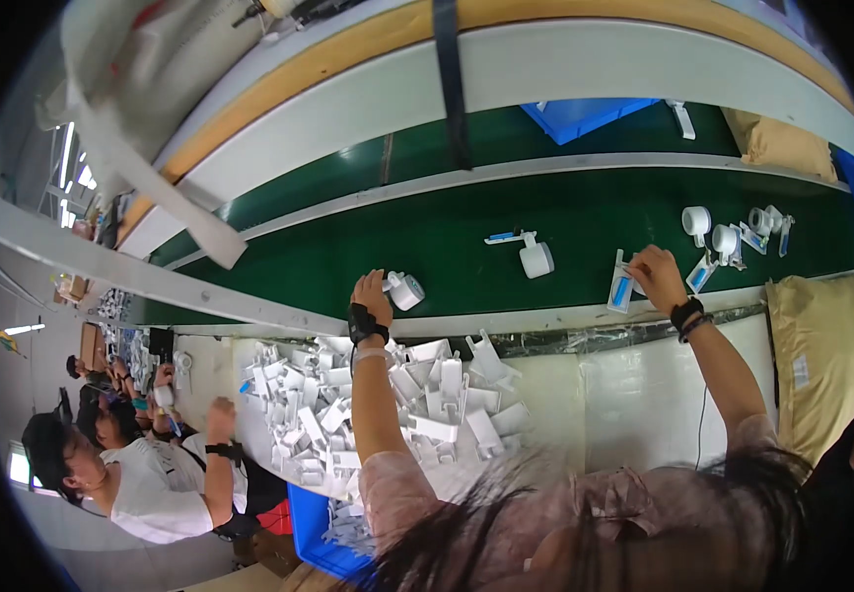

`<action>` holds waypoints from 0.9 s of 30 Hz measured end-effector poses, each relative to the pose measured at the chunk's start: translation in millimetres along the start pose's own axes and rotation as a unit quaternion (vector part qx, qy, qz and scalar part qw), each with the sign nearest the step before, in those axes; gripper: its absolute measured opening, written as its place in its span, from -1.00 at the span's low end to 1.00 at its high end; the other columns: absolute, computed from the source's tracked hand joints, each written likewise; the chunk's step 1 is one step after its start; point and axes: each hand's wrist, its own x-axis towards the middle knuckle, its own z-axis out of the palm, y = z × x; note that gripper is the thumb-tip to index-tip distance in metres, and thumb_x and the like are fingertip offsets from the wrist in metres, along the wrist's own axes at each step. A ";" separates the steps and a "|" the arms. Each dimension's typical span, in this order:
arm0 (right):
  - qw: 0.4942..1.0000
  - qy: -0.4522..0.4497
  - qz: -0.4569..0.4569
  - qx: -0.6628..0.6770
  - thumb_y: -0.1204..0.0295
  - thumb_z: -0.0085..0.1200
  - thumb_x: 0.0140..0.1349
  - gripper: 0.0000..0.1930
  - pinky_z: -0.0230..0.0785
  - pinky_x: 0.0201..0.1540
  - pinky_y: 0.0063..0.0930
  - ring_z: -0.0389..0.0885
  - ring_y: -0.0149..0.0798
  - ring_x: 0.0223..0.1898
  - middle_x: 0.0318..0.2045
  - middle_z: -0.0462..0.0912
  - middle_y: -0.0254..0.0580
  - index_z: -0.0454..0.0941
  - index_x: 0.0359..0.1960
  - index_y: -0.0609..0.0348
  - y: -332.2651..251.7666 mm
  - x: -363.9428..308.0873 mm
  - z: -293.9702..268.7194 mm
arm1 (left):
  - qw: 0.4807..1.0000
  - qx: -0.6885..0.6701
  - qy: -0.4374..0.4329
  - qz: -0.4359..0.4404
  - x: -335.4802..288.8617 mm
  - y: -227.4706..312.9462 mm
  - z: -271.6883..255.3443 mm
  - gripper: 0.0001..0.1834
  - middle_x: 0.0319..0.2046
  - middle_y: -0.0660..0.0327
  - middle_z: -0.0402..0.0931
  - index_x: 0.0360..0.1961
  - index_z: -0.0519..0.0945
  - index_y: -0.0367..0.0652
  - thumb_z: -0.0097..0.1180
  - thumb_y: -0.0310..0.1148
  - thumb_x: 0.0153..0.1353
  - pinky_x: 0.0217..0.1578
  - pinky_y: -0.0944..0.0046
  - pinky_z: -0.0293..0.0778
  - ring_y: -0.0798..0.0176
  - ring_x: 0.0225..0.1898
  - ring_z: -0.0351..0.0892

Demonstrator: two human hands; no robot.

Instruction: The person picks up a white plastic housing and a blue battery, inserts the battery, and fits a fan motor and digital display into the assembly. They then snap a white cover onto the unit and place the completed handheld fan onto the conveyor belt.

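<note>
My left hand [371, 294] is closed at the near edge of the green belt, its fingers round the stem of a white round-headed device [407, 292]. To the right, my right hand [656, 276] pinches the edge of a flat white bracket with a blue strip [619, 286], which stands out to the left of the fingers. Between the hands, farther back on the belt, lies another white round-headed device [535, 258] with a blue-striped arm. Several similar devices [725, 240] are grouped beyond my right hand.
A heap of white plastic brackets [427, 395] covers the worktop in front of me, with a blue bin [311, 528] below it. A tan sack [817, 365] stands at right. A blue crate [585, 118] sits on the far belt. Another person [166, 483] works at left.
</note>
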 end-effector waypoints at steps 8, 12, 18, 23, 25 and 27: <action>0.994 0.024 -0.052 -0.098 0.59 0.21 -0.07 -0.68 0.26 0.05 -0.16 0.43 0.01 0.02 -0.13 0.51 -0.11 0.51 -0.22 0.12 -23.5 26.7 38.9 | 0.973 -0.019 -0.228 -0.023 30.1 20.2 -3.6 -0.69 -0.23 0.08 0.52 -0.18 0.54 -0.09 0.20 -0.42 -0.02 -0.12 0.00 0.44 -0.06 -0.11 0.51; 0.996 -0.029 -0.073 0.040 0.63 0.17 -0.03 -0.72 0.29 0.07 -0.18 0.44 0.01 0.01 -0.16 0.54 -0.10 0.52 -0.23 0.14 -66.0 -3.4 48.5 | 0.990 -0.066 -0.126 0.005 12.3 24.7 -7.3 -0.77 -0.25 -0.01 0.53 -0.26 0.57 -0.15 0.19 -0.44 -0.01 -0.19 -0.03 0.46 -0.10 -0.17 0.52; 0.967 -0.130 0.066 0.211 0.56 0.16 0.11 -0.84 0.43 -0.15 -0.37 0.55 -0.17 -0.17 -0.25 0.57 -0.16 0.54 -0.25 0.17 -99.2 -59.8 48.4 | 0.970 -0.116 -0.215 -0.015 -2.1 83.0 -56.9 -0.70 -0.30 -0.10 0.58 -0.13 0.55 -0.16 0.04 -0.46 0.06 -0.22 -0.03 0.47 -0.19 -0.24 0.55; 0.929 -0.209 0.107 0.285 0.49 0.14 0.19 -0.87 0.44 -0.25 -0.48 0.59 -0.32 -0.35 -0.39 0.60 -0.19 0.56 -0.24 0.20 -116.2 -81.5 46.1 | 0.881 -0.392 -0.264 -0.010 -30.6 125.1 -82.8 -0.66 -0.26 -0.06 0.60 -0.05 0.50 -0.31 -0.01 -0.55 0.09 -0.17 0.17 0.48 -0.01 -0.22 0.62; 0.915 -0.222 0.124 0.312 0.48 0.13 0.20 -0.87 0.43 -0.26 -0.51 0.59 -0.36 -0.34 -0.39 0.60 -0.21 0.55 -0.24 0.22 -123.3 -87.6 41.6 | 0.839 -0.440 -0.315 -0.054 -40.5 143.6 -92.9 -0.66 -0.17 0.09 0.57 0.00 0.46 -0.40 -0.06 -0.62 0.16 -0.09 0.36 0.43 0.30 -0.14 0.55; 0.905 -0.238 0.139 0.324 0.47 0.12 0.21 -0.88 0.42 -0.26 -0.52 0.58 -0.39 -0.34 -0.40 0.61 -0.24 0.56 -0.25 0.23 -127.2 -95.2 36.3 | 0.824 -0.449 -0.340 -0.063 -53.5 165.6 -111.6 -0.66 -0.15 0.15 0.57 0.02 0.46 -0.37 -0.05 -0.61 0.19 -0.08 0.39 0.43 0.35 -0.14 0.54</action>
